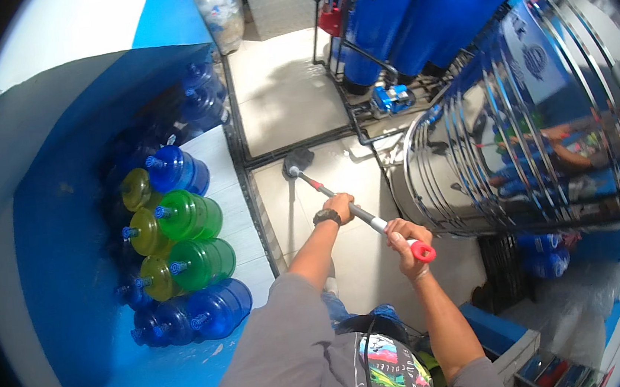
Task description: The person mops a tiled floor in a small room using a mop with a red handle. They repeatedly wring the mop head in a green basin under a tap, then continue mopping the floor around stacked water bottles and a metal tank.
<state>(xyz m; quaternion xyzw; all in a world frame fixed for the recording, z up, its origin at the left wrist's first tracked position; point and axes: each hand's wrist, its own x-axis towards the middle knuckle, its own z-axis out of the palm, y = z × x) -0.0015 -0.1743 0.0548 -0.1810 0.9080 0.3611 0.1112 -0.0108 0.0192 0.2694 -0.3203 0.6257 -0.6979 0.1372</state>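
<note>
With both hands I hold a mop (364, 215) by its grey pole, which slants from a red end cap near me down to a dark grey head (296, 162) on the pale tiled floor. My left hand (339, 207), with a black watch at the wrist, is wrapped round the middle of the pole. Closer to the red cap, my right hand (409, 245) is closed round the upper grip. The mop head lies close to a dark channel that crosses the floor.
Blue, green and yellow water jugs (191, 214) lie stacked along the left wall. Tall blue tanks (383, 22) and a small blue pump (393, 99) stand ahead among black pipes (364, 134). A shiny ribbed steel tank (485, 147) bulges in from the right.
</note>
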